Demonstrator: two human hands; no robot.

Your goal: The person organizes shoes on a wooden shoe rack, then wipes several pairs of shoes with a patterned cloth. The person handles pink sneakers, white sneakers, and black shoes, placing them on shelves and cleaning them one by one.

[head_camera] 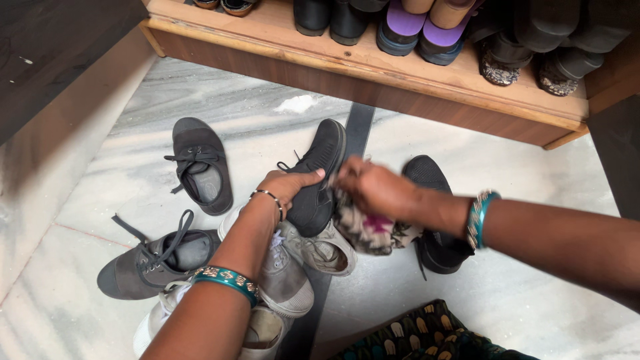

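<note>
My left hand (285, 184) grips the side of a black sneaker (320, 175) that is lifted and tilted above the other shoes. My right hand (375, 189) holds a crumpled patterned cloth (368, 229) against that sneaker's right side. A second black sneaker (432, 233) lies on the floor under my right forearm. Both wrists wear teal bangles.
Loose on the marble floor lie a dark grey sneaker (200, 170), a grey laced shoe (152, 261), a light grey sneaker (288, 277) and a white shoe (257, 331). A wooden shoe rack (373, 73) with several pairs stands behind. A brown wall (53, 133) runs along the left.
</note>
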